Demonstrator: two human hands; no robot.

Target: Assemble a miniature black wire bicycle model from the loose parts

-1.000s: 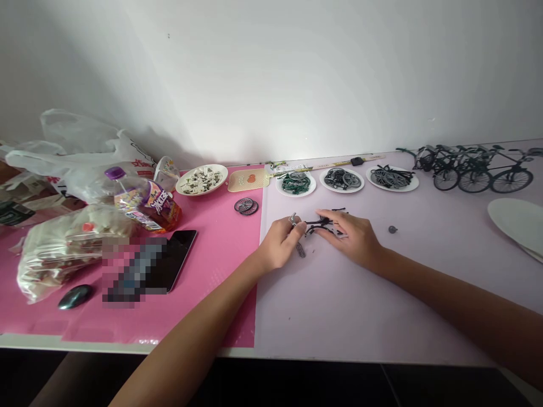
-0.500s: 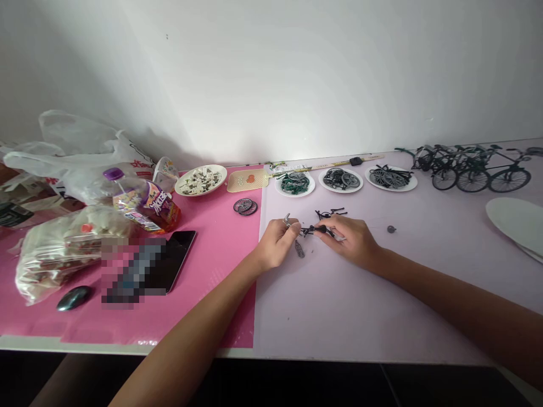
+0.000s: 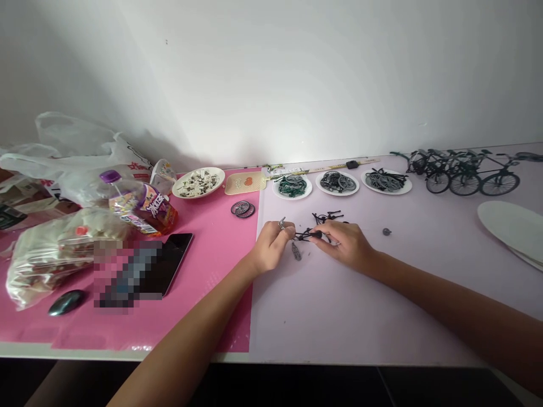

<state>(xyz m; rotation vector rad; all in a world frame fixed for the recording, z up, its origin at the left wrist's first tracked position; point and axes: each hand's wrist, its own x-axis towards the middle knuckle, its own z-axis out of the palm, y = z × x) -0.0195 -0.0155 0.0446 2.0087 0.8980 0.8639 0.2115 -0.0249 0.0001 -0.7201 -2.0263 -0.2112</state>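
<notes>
—Between the two hands, what is that?
—One dark toy bike frame (image 3: 313, 234), over the lilac cover (image 3: 360, 316). The left hand (image 3: 270, 247) pinches its left end between thumb and fingers; the right hand (image 3: 348, 243) pinches its right end likewise.
—And the surface?
—Lilac on the right, a pink cover (image 3: 220, 305) on the left, their seam passing under the left wrist. Beneath, the table's pale edge (image 3: 25, 349) runs along the near side.
—The room?
—Just one whitish wall (image 3: 271, 73) at the far side, greyer toward the left. Near its foot, toward the right, are three small plates (image 3: 408, 182) of parts and several toy bikes (image 3: 465, 183).
</notes>
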